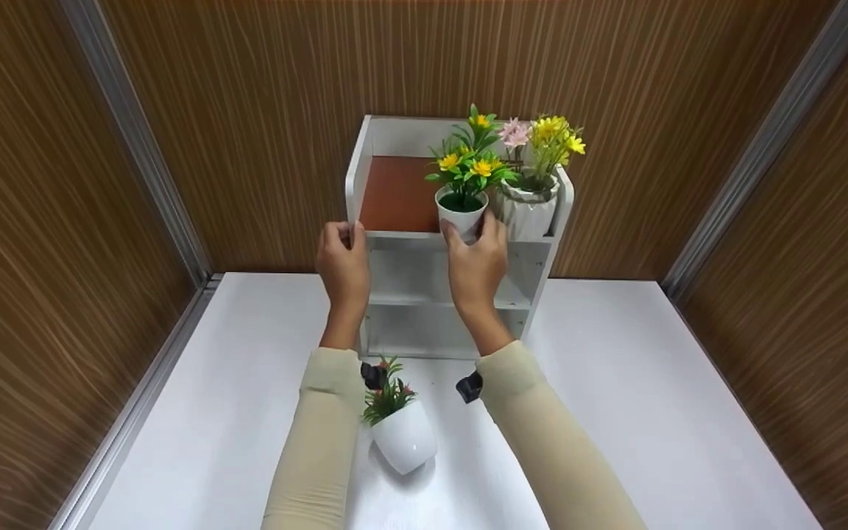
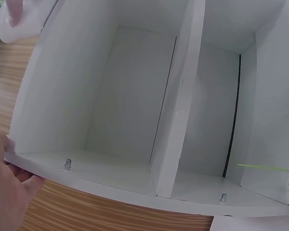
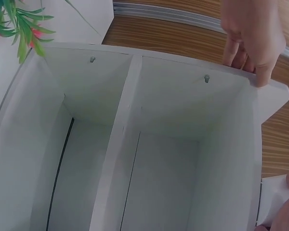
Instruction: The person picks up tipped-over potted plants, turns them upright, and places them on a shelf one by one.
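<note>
Gripping yellow-flowered pot (image 1: pixel 461 220) with right hand (image 1: pixel 478 266), shelf unit (image 1: pixel 424 300) with left hand (image 1: pixel 343 265); seemingly done with ribbed pot (image 1: pixel 530 213), far right, but not with red-flowered pot (image 1: pixel 405 437), near on desk (image 1: pixel 601 368).

Upright white pot of yellow flowers (image 1: pixel 461 208) — at top front edge of white shelf (image 1: pixel 411 271)

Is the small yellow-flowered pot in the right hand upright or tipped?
Upright: the white flowerpot has its rim at the top, its yellow flowers stand above that, and the right hand grips it below the rim.
</note>
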Demonstrator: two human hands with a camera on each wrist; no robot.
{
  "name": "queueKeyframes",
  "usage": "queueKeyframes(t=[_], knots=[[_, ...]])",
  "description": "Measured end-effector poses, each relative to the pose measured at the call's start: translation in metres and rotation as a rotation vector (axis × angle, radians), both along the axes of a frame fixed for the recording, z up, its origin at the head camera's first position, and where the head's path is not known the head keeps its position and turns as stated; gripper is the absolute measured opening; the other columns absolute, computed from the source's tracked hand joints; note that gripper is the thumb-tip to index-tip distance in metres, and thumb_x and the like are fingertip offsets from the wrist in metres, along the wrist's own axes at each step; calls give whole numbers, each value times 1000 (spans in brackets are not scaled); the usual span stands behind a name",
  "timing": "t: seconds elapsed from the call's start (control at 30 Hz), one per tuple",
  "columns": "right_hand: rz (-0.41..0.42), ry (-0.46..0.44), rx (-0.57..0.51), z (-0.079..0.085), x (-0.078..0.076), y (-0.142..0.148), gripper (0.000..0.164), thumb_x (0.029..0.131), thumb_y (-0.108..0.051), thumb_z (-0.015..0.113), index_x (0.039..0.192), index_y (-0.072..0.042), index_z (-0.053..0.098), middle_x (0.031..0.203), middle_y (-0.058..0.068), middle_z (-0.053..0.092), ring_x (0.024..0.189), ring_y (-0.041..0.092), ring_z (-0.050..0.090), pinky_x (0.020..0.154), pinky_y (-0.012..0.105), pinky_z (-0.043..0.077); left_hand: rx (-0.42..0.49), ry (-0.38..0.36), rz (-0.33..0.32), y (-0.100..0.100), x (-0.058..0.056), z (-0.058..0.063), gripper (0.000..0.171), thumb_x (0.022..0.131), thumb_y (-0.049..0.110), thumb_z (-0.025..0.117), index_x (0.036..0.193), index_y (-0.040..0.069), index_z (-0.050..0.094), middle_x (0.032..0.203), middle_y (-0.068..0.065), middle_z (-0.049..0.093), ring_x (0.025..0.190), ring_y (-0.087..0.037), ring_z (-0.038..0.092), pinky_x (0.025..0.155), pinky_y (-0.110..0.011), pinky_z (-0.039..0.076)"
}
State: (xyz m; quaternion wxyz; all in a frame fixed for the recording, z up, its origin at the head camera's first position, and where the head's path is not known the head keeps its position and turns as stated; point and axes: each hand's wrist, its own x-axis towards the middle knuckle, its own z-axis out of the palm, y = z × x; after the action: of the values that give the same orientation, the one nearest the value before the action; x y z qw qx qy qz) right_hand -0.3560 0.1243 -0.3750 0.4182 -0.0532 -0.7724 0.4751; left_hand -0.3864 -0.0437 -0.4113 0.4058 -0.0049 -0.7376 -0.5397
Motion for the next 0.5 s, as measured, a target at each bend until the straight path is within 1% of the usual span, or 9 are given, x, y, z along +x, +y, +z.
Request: queueKeyframes(t=[0.1, 0.3, 0.5], knots=[[-13, -6, 13, 1, -2, 0, 65, 86, -31, 82, 137, 0, 57, 127, 19, 61, 118, 30, 59, 104, 43, 48, 3, -2, -10, 0, 0, -1, 20, 103, 24, 59, 103, 4, 60, 99, -9, 63, 88, -17, 61, 73, -29, 52], [-42, -22, 82, 4, -7, 0, 64, 86, -30, 81, 136, 2, 57, 125, 21, 62, 117, 35, 60, 102, 46, 47, 16, 6, -20, 1, 1, -1, 21, 103, 25, 58, 104, 4, 60, 100, -9, 63, 90, -17, 61, 74, -29, 53], [-41, -52, 105, 7, -10, 0, 64, 87, -29, 80, 138, 2, 56, 124, 21, 62, 116, 36, 60, 101, 47, 48, 17, -4, -19, 1, 1, -1, 20, 103, 25, 58, 104, 5, 60, 100, -8, 63, 89, -16, 60, 73, -28, 52]])
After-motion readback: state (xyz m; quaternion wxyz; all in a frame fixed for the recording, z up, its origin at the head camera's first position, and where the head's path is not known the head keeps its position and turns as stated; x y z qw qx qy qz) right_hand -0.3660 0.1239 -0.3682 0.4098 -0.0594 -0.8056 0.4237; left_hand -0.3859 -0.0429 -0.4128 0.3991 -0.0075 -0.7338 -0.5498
